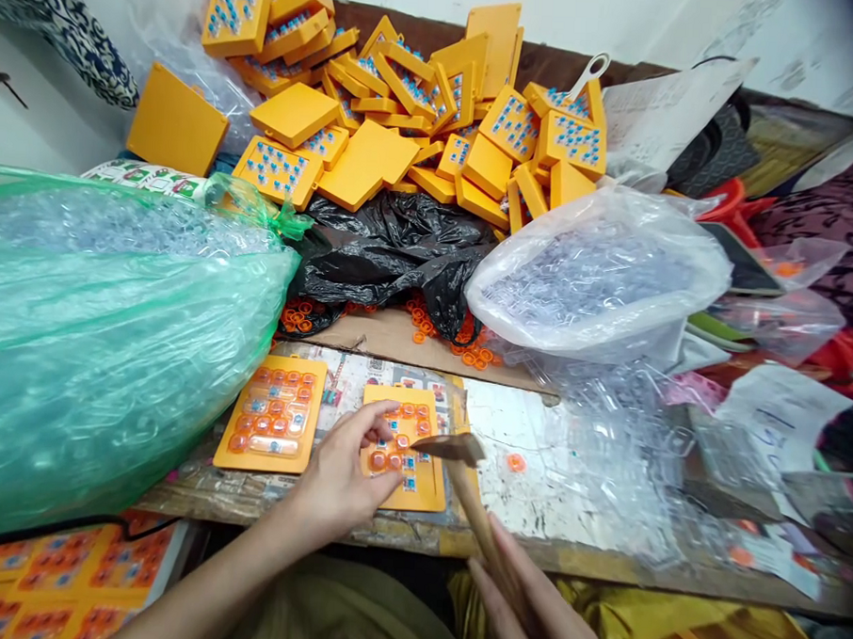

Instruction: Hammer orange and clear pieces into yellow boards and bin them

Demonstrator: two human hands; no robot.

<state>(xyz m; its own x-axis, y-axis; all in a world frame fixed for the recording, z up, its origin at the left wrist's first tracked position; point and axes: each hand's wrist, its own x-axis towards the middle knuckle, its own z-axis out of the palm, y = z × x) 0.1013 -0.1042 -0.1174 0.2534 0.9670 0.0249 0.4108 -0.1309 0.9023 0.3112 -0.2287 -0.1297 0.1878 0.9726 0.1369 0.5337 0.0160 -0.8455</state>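
My right hand [527,597] grips a hammer [491,539] by its wooden handle. The blurred dark hammer head hovers at the right side of a yellow plastic button panel [429,494] on the bench. Over the left part of that panel lies my left hand [354,458], thumb and forefinger spread apart around some orange translucent button caps [378,461]. Blue-topped switches show in the panel's uncapped spots. To the left, a second yellow panel [307,460] carries orange caps and a long clear bar near its bottom. A loose orange cap [515,463] sits on the bench to the right.
Yellow panels [366,161] are heaped at the back. A green bag [114,344] of clear parts bulges at left; a white bag [598,270] stands at right, clear pieces [619,441] spilling before it. Black plastic [401,252] and orange rings [478,355] lie between.
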